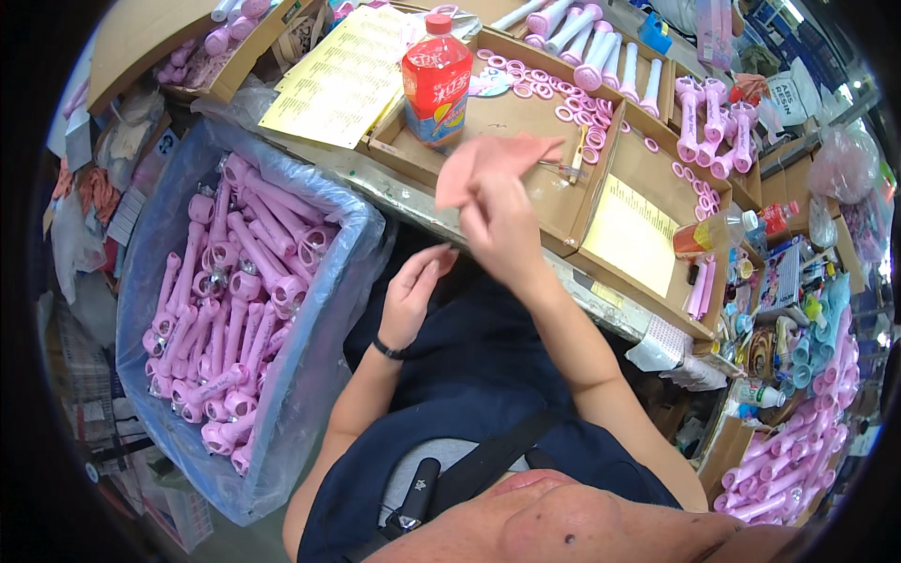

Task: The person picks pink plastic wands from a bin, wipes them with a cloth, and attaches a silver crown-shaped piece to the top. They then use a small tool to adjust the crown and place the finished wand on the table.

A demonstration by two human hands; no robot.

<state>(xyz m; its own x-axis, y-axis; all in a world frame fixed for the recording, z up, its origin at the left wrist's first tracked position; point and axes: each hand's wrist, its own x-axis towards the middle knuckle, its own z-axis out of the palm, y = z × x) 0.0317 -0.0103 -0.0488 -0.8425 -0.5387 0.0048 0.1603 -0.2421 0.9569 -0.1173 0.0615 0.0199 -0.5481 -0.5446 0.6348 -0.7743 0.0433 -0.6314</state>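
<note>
My right hand (504, 225) is raised over the front edge of the workbench, its fingers pinching a salmon-pink cloth (488, 164). The cloth spreads out above a shallow cardboard tray (511, 122) with several pink rings (540, 84) in it. My left hand (410, 298) hovers lower, just in front of the bench edge, fingers extended and loosely curved, with nothing visible in it. To its left stands a blue-lined bin (361, 235) full of pink plastic wand-like handles (246, 281). A red drink bottle (437, 84) stands behind the cloth.
Yellow printed sheets (328, 75) lie at the back left, and another sheet (629, 235) is in the right-hand tray. Further right are a part-filled bottle (704, 236), small supplies and a heap of pink handles (784, 460). Pale and pink parts (596, 56) fill a box at the back.
</note>
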